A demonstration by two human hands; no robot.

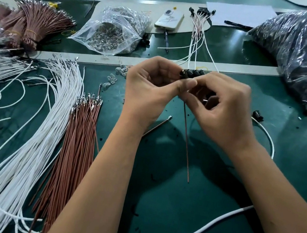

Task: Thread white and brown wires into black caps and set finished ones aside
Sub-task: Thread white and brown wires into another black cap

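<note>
Concealed and truncated regions around the two-handed grip.

Inside the grip, the left hand and right hand cover most of the black caps, so their count and how the brown wire enters cannot be told. Left of the grip, the white wires run off the frame's edge. Far right of the grip, the contents of the dark plastic bag are indistinct. Both forearms are cut off at the bottom edge.

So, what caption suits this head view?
Both hands thread a brown wire into black caps above the green table.
</note>
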